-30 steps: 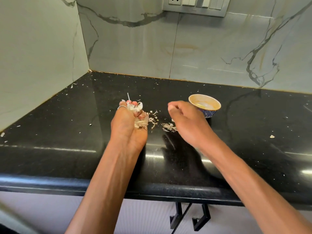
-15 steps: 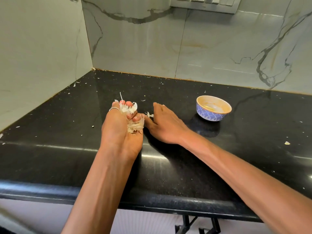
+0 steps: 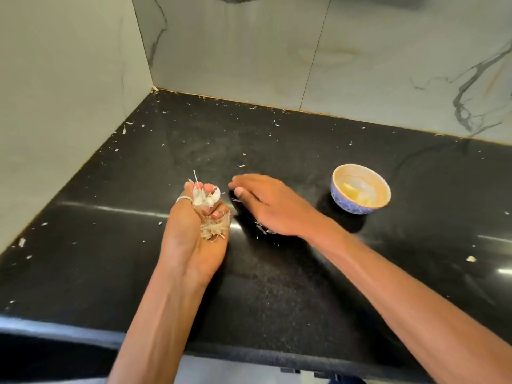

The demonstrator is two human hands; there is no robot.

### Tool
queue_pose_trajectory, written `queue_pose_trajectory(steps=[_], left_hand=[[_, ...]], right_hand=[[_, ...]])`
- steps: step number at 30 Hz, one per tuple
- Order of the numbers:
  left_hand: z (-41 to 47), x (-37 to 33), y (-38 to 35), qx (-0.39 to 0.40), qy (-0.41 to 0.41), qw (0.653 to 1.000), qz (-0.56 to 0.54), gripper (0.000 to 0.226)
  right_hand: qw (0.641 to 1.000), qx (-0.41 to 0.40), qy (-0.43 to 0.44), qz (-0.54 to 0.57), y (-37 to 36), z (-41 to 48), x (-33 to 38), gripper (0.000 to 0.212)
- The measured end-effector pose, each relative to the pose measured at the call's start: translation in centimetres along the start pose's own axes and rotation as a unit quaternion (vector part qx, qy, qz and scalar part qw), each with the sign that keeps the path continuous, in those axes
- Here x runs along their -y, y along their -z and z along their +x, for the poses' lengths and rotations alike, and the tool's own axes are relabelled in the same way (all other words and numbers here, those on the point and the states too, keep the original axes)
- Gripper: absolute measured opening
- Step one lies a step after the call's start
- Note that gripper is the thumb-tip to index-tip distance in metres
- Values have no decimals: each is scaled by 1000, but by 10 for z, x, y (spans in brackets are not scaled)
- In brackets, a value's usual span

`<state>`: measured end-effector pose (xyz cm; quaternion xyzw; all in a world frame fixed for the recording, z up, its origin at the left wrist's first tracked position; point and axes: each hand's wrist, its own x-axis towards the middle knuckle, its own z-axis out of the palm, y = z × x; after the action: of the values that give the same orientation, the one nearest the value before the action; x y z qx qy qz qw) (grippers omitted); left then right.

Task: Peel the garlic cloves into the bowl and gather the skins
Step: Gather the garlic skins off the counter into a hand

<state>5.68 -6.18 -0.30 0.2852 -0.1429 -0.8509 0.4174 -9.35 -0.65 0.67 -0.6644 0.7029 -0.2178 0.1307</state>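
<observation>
My left hand (image 3: pixel 194 231) lies palm up on the black counter (image 3: pixel 277 286), its fingers curled round a bunch of dry garlic skins (image 3: pixel 212 217). Just to its right my right hand (image 3: pixel 273 209) is flat and palm down over the counter, fingers straight and pointing left, with a few skin bits (image 3: pixel 261 230) under its heel. A small blue-patterned bowl (image 3: pixel 340 194) stands to the right, apart from both hands, with pale peeled cloves (image 3: pixel 356 192) inside.
Small skin flakes (image 3: pixel 22 242) are scattered along the left wall, the back corner and the counter's right side. Marble walls close the counter at the left and the back. The counter's front edge runs below my forearms.
My right hand has lifted slightly and shifted right from beside my left hand, staying flat. The left hand keeps hold of the skins. The view has tilted further down.
</observation>
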Motion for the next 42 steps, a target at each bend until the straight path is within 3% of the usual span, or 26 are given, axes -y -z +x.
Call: queue_pose_trajectory(steps=[6, 11, 14, 17, 20, 24, 31, 35, 42], left_hand=[[-25, -13, -23, -55, 52, 997, 26, 31], [-36, -10, -18, -74, 111, 990, 38, 29], [-42, -8, -21, -75, 131, 988, 43, 31], [-44, -10, -29, -70, 133, 988, 38, 32], [-43, -14, -36, -75, 132, 987, 45, 32], [-38, -21, -34, -80, 133, 987, 42, 28], [-32, -23, -27, -84, 139, 986, 28, 28], [-32, -21, -32, -86, 147, 985, 35, 32], [-24, -17, -33, -80, 154, 984, 29, 30]], right_hand=[[997, -41, -41, 40, -8, -41, 17, 30], [967, -71, -207, 134, 30, -82, 33, 52], [945, -10, -300, 127, 34, -97, 36, 65], [935, 6, -337, 107, 19, -87, 43, 52], [939, -38, -328, 99, 9, -58, 50, 37], [945, -51, -307, 97, 12, -35, 43, 42], [982, 38, -185, 29, 15, -38, 36, 59], [991, 44, -127, -30, 6, -40, 49, 43], [989, 24, -110, -92, 5, -58, 43, 26]])
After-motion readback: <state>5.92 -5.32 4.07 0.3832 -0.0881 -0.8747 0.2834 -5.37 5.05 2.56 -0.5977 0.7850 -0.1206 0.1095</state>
